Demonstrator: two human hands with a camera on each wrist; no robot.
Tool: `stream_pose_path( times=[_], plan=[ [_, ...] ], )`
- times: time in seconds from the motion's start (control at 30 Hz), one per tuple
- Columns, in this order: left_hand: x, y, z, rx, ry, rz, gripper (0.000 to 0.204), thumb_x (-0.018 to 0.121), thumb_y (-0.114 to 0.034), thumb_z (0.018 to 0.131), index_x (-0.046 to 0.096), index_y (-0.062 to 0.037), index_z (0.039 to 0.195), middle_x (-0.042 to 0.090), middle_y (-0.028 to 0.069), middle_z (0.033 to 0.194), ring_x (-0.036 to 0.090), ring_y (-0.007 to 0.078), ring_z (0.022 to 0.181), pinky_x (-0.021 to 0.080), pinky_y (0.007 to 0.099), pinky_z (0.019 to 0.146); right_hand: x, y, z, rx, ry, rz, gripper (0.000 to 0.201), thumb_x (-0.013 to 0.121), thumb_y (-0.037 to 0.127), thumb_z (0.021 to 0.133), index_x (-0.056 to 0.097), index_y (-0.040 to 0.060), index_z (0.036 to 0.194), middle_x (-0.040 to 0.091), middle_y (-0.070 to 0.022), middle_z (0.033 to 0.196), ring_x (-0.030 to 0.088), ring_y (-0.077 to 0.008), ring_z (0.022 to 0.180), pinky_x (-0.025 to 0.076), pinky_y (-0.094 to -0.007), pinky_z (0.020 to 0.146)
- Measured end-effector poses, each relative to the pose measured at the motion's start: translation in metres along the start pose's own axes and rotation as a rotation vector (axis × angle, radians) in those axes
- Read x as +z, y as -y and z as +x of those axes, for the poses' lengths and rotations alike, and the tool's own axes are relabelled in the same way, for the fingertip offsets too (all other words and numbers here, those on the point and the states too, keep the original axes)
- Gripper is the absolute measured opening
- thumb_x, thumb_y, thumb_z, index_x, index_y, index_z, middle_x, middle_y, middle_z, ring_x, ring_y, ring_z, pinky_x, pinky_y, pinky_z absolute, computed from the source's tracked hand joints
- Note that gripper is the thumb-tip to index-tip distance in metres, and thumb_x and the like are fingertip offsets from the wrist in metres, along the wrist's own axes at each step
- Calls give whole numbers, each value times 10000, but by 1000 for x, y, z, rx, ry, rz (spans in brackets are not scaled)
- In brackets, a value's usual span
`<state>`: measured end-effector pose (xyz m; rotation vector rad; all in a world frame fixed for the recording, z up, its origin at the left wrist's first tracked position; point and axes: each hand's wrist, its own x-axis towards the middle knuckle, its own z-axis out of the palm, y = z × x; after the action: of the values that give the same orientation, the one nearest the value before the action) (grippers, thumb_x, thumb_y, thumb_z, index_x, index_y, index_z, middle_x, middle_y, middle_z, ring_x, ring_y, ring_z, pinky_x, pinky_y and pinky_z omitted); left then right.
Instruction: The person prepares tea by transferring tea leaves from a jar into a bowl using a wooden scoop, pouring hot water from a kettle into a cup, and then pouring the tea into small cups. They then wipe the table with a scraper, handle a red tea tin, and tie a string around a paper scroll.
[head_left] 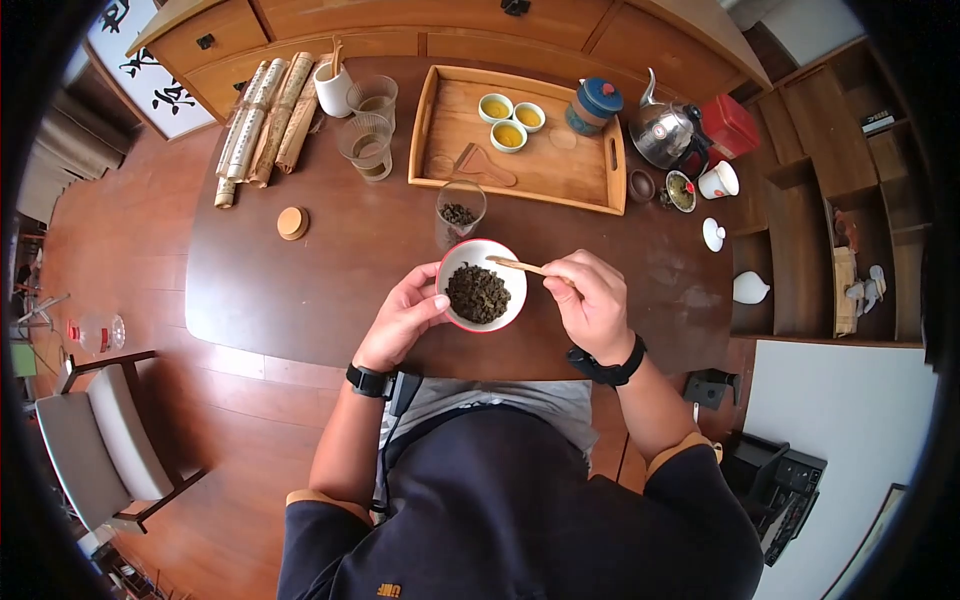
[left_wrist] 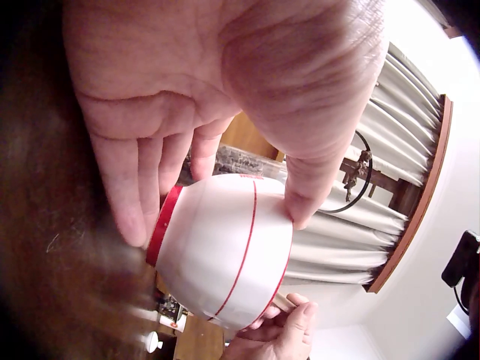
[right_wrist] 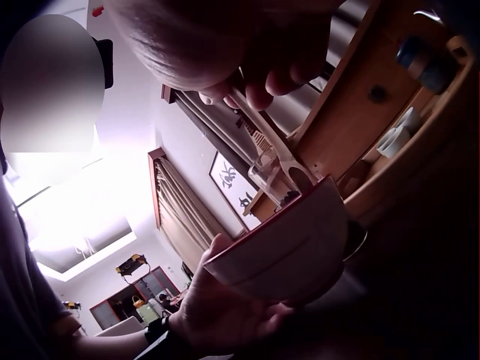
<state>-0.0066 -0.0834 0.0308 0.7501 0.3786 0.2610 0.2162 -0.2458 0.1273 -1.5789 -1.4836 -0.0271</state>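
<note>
A white bowl with a red rim (head_left: 452,258) holds dark, curled tea leaves (head_left: 478,293). The left hand (head_left: 408,312) grips it by the side, thumb at the rim and fingers towards the base, as the left wrist view shows (left_wrist: 225,97). Between the right hand's (head_left: 592,300) thumb and fingers is pinched a light wooden scoop (head_left: 530,267), whose tip lies over the bowl's inner edge. In the right wrist view the scoop (right_wrist: 274,139) slants down to the rim of the tilted bowl (right_wrist: 285,251). A clear glass (head_left: 461,208) with some leaves stands just behind the bowl.
A wooden tray (head_left: 420,150) holds several things, among them tea cups (head_left: 508,136) and a blue jar (head_left: 593,106). A kettle (head_left: 668,135) and gaiwan (head_left: 681,191) stand right of it. Glasses (head_left: 368,148), rolled bundles (head_left: 262,120) and a round lid (head_left: 293,223) lie to the left.
</note>
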Motion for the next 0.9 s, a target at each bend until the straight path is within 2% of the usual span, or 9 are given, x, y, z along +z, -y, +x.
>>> stream_pose_path(
  times=[0.1, 0.2, 0.4, 0.5, 0.7, 0.9],
  plan=[
    [-2, 2, 1, 6, -5, -15, 533, 689, -163, 1015, 457, -14, 1470, 682, 124, 1317, 671, 196, 1192, 550, 377, 1029, -2, -7, -11, 20, 45, -16, 118, 723, 110, 983, 690, -2, 992, 657, -122, 783, 645, -239, 661, 499, -338, 598],
    [0, 0, 1, 4, -12, -15, 516, 684, -155, 1015, 468, -11, 1461, 691, 123, 1294, 679, 192, 1174, 558, 376, 1018, -3, -9, -23, 182, 53, 58, 111, 733, 110, 968, 687, 9, 984, 660, -123, 794, 657, -277, 685, 511, -357, 622],
    [4, -1, 3, -15, -24, 13, 502, 681, -138, 1015, 483, 6, 1453, 709, 128, 1257, 697, 195, 1139, 573, 381, 1005, 9, -12, -44, 569, -37, 300, 201, 630, 164, 1068, 693, -17, 1008, 686, -57, 779, 637, -119, 668, 523, -273, 628],
    [7, -2, 4, -22, -35, 28, 509, 687, -136, 1012, 481, 8, 1455, 710, 133, 1259, 698, 197, 1143, 572, 383, 1009, 20, -20, -55, 731, -81, 435, 248, 603, 199, 1089, 702, -17, 1021, 675, -28, 766, 613, -72, 661, 505, -229, 611],
    [12, -3, 4, -41, -38, 104, 517, 698, -131, 1008, 477, 7, 1455, 697, 141, 1288, 682, 199, 1175, 562, 380, 1026, 39, -22, -57, 981, -166, 671, 271, 582, 224, 1102, 704, 5, 1001, 632, -2, 739, 556, -52, 612, 446, -215, 547],
    [10, -1, 4, -44, -47, 120, 518, 696, -127, 1008, 473, 2, 1458, 687, 144, 1310, 669, 202, 1197, 553, 379, 1038, 42, -23, -53, 1058, -221, 780, 282, 587, 239, 1102, 697, 7, 986, 603, 7, 718, 526, -61, 591, 426, -228, 534]
  ],
)
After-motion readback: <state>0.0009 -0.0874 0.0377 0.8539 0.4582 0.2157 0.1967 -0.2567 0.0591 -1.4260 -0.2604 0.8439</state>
